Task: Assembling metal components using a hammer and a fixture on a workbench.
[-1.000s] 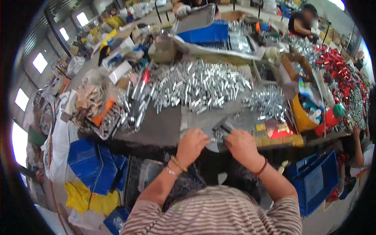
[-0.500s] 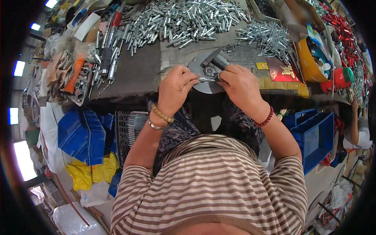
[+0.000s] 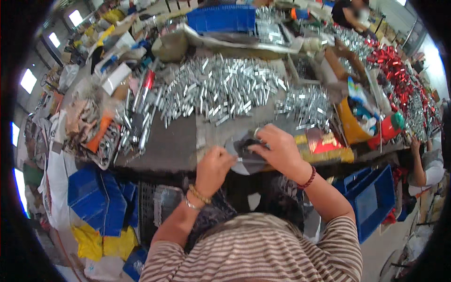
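My left hand [image 3: 213,170] is closed in a pinch on a small silvery metal pin [image 3: 238,160], its end pointing right over a round grey metal disc [image 3: 244,168] at the bench's near edge. My right hand [image 3: 278,149] is over the disc's right side, apart from the pin. Its thumb and fingers curve about a dark hammer [image 3: 245,144] lying there; blur hides whether they grip it. Beyond the hands lies a broad heap of silvery metal sleeves [image 3: 225,89]. A smaller pile of thin metal pins [image 3: 305,107] is to its right.
Tools and a red-banded rod [image 3: 149,80] lie at left, near an orange-handled tool [image 3: 99,134]. At right are a red card [image 3: 325,144], a yellow container [image 3: 351,123] and a red-green bottle [image 3: 389,128]. Blue bins [image 3: 96,199] flank my legs. Another person [image 3: 352,15] sits far off.
The view has tilted up, showing more of the bench's far side. My right hand has let go of the pin and moved up to the hammer; my left hand keeps the pin.
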Demonstrator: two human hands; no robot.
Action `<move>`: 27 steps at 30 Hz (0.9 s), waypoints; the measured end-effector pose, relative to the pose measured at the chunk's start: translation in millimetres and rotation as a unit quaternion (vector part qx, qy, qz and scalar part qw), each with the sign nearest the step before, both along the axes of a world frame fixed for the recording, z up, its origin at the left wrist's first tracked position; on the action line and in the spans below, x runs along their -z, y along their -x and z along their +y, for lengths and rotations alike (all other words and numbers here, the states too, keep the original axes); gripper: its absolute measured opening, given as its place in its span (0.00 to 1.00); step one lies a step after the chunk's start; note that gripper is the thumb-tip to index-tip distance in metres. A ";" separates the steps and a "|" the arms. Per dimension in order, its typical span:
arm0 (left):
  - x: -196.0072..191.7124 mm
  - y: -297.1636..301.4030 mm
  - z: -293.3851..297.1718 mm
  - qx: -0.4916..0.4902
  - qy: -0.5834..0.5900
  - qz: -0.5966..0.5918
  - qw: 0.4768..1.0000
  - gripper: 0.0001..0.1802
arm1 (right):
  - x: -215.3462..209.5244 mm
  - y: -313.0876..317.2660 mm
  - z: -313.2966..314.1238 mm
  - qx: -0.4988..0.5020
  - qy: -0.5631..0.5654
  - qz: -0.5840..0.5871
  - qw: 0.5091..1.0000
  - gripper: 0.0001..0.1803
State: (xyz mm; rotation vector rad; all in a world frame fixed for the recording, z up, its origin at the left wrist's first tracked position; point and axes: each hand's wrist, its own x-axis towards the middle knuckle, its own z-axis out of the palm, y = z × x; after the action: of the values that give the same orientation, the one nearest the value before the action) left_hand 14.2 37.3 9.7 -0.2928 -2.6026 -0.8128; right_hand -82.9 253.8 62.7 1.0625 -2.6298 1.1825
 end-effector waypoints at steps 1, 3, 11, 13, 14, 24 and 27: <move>-0.1 -3.4 0.2 0.001 -0.019 -0.009 1.000 0.05 | -7.7 16.0 -3.0 0.002 0.003 0.017 1.000 0.11; -3.2 -6.0 -2.9 0.004 -0.031 -0.005 0.999 0.05 | -18.9 66.9 -13.6 0.120 0.173 0.005 0.978 0.23; -10.5 -1.0 -4.7 0.007 -0.069 -0.045 0.997 0.06 | -33.6 254.2 -83.2 0.183 -0.057 0.178 0.965 0.30; -13.7 0.2 -5.2 -0.010 -0.080 -0.043 0.996 0.06 | -31.9 286.4 -103.7 0.174 -0.067 0.182 0.966 0.33; -14.7 1.8 -6.2 0.003 -0.086 -0.034 0.996 0.06 | -32.4 301.5 -110.6 0.169 -0.073 0.174 0.968 0.33; -2.0 -1.6 -6.8 0.016 -0.064 -0.024 0.998 0.08 | -31.5 328.8 -134.3 0.220 -0.083 0.081 0.969 0.15; -2.3 -1.5 -4.6 0.012 -0.084 -0.018 0.996 0.07 | -30.6 293.7 -126.9 0.232 -0.038 0.118 0.965 0.14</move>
State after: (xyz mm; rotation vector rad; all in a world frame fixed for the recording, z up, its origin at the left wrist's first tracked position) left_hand 15.7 32.7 12.0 -0.2639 -2.5482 -1.0484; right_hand -376.7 126.9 93.3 0.5040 -2.5467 0.8046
